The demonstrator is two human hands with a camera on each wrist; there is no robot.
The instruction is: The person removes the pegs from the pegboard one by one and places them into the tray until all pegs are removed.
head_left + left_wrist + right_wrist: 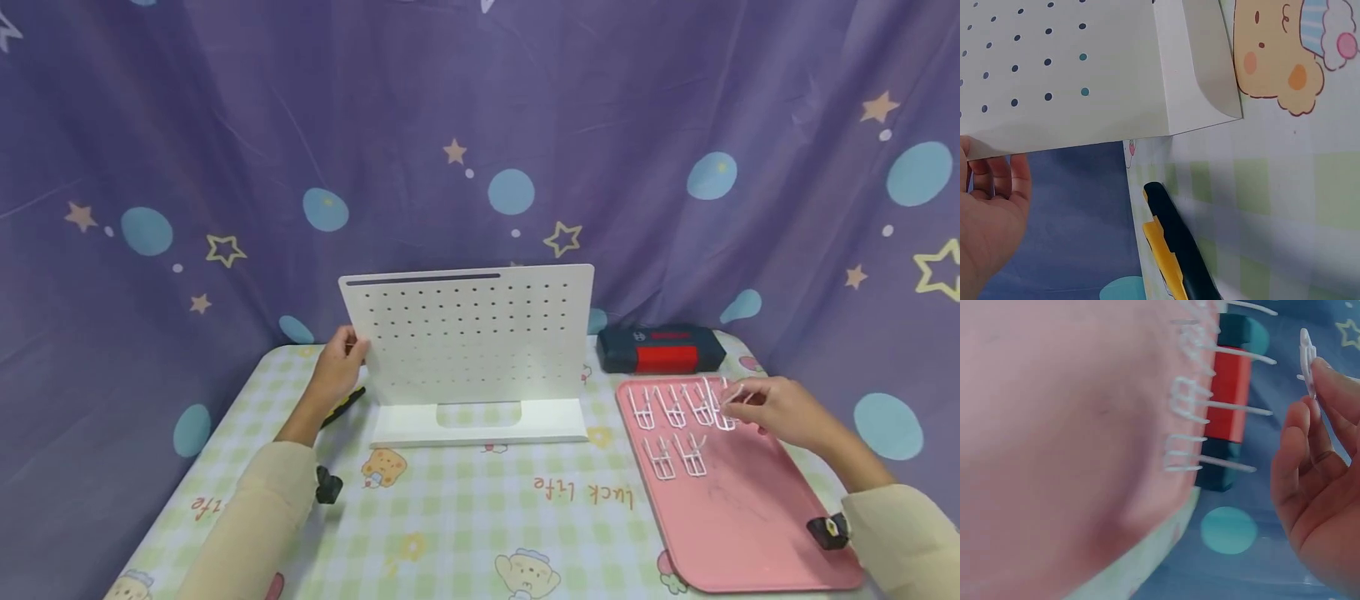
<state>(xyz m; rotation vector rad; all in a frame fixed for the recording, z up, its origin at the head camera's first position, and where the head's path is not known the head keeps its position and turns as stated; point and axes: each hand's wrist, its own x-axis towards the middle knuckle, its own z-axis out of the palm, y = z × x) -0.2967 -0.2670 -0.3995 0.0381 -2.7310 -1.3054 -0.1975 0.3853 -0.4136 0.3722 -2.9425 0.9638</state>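
A white pegboard (465,367) stands upright on its flat base with a cut-out in front. My left hand (337,368) holds the board's left edge, thumb on the front face and fingers behind it. Over the far right part of a pink tray (750,542), my right hand (783,408) pinches a white wire pegboard hook (1307,362) between thumb and fingertips. Several more white hooks (692,457) lie on the tray in two rows. In the right wrist view, the hooks (1185,400) along the tray's far end have long prongs sticking out.
A dark blue and red case (666,350) lies behind the tray, by the purple curtain (420,100). Left of the board, a dark and yellow handled tool (1175,244) rests on the checked tablecloth (465,508) near the table's edge.
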